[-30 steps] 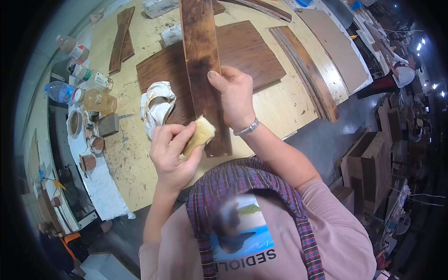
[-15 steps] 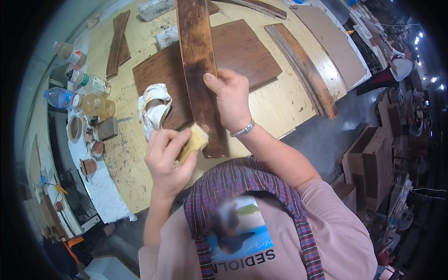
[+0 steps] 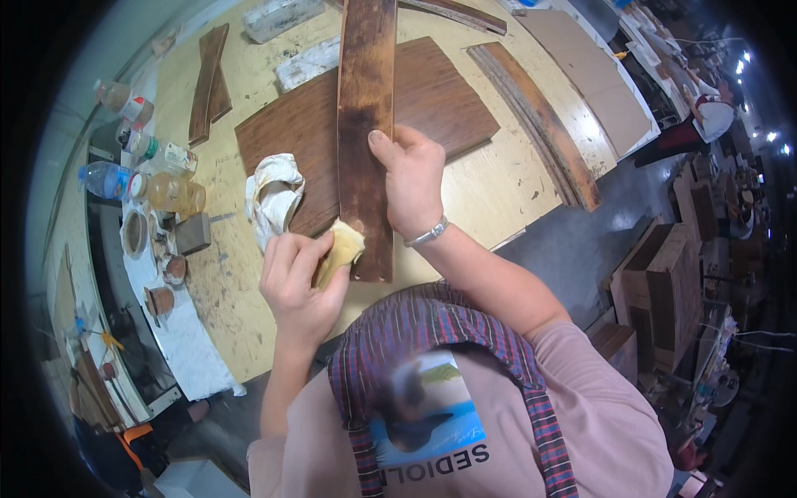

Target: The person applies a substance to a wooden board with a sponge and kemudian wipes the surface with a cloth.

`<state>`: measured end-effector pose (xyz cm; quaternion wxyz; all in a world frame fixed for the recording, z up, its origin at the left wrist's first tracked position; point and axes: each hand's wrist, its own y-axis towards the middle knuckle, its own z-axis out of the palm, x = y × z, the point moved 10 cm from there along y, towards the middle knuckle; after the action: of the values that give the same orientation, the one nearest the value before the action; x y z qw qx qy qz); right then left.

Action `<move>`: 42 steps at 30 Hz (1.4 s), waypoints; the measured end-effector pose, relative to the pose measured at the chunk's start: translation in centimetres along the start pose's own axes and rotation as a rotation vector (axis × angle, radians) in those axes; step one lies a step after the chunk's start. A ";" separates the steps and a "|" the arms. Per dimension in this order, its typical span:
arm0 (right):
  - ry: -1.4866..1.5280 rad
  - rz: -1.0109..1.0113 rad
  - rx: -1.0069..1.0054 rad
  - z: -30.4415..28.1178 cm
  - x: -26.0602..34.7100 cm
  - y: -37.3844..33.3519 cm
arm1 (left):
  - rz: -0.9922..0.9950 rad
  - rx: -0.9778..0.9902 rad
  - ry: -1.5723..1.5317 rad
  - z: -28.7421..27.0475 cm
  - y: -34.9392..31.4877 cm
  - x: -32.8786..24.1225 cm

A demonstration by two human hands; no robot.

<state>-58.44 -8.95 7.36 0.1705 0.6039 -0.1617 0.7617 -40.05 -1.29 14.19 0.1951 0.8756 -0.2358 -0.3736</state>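
A long dark-brown wooden board point(image 3: 365, 108) runs away from me over the table, its near end close to my apron. My right hand point(image 3: 411, 181) grips its right edge, thumb on the top face and fingers wrapped beneath. Pinched between the thumb and fingers of my left hand point(image 3: 297, 282) is a yellowish sponge point(image 3: 339, 249), held at the board's left edge near the near end. A pale worn patch shows on the board beside the sponge. Under the board lies a wide brown wooden panel point(image 3: 440, 100). A crumpled white cloth point(image 3: 276, 195) rests by the panel's left corner.
Several bottles, one holding yellow liquid point(image 3: 176, 194), stand along the table's left side near a dark block point(image 3: 193, 233). Other wooden strips point(image 3: 535, 124) lie to the right, and crossed pieces point(image 3: 209, 83) at far left. Wrapped white blocks point(image 3: 309, 63) sit behind. Another person point(image 3: 712, 116) stands far right.
The board has swung slightly, its far part shifting to the right. The sponge has tilted and moved a little left in my left hand. My right hand keeps its grip.
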 end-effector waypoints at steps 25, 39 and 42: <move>0.048 0.043 0.009 0.4 -1.7 -0.1 | -0.030 0.045 0.021 0.3 0.6 0.5; 0.064 0.052 0.014 0.6 -1.5 -0.5 | -0.002 0.026 0.117 -0.9 0.7 0.0; 0.094 0.065 0.015 0.7 -1.8 -0.3 | 0.102 0.043 0.097 -0.3 1.3 -1.7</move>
<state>-57.28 -9.12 5.76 0.1487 0.5631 -0.1673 0.7955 -41.17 -1.33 16.01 0.2063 0.8834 -0.2784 -0.3153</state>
